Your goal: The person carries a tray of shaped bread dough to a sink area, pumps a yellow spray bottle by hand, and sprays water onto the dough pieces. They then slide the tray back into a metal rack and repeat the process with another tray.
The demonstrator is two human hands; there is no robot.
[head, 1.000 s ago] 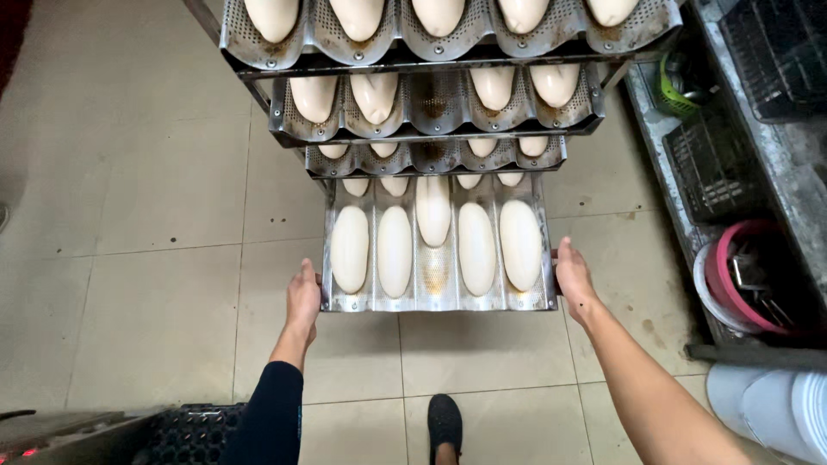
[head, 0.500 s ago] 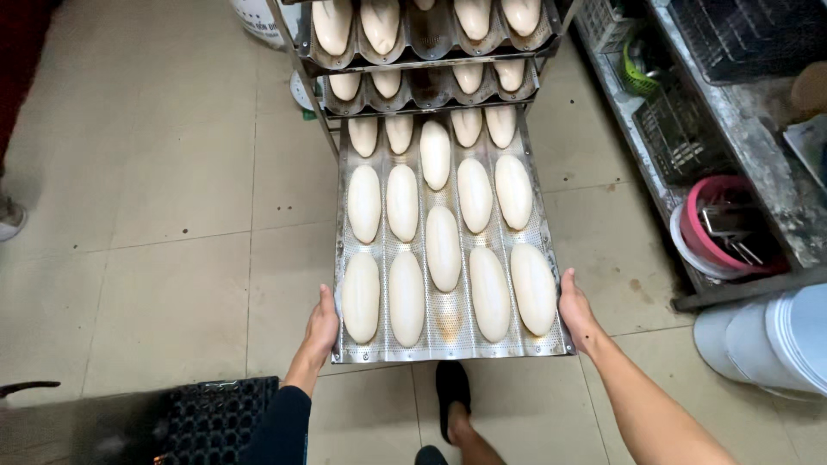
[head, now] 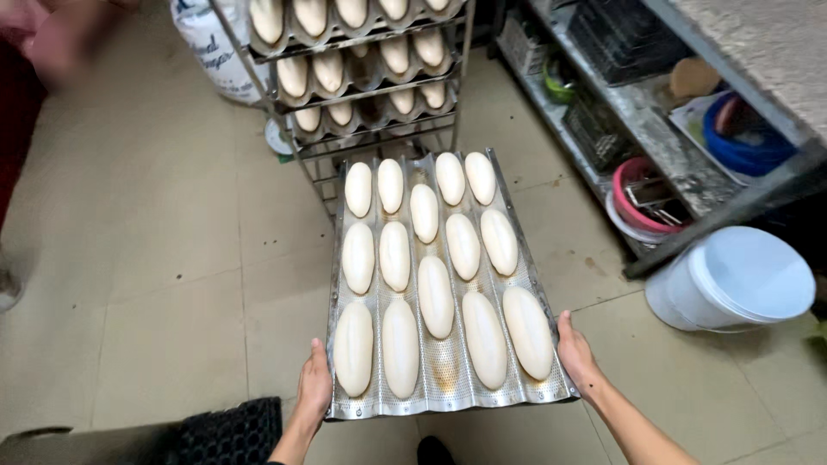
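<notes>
I hold a perforated metal baking tray level above the floor, clear of the rack. Several pale oblong dough loaves lie in its grooves in three rows. My left hand grips the tray's near left edge and my right hand grips its near right edge. Beyond the tray stands a metal rack whose shelves carry more trays of the same loaves.
A white lidded bucket stands on the tiled floor to the right. A metal shelf unit with bowls and wire baskets runs along the right. A black crate sits bottom left, a white sack behind the rack.
The tray has come fully out of the rack toward me, with both hands still on its sides. The view has pulled back from the rack.
</notes>
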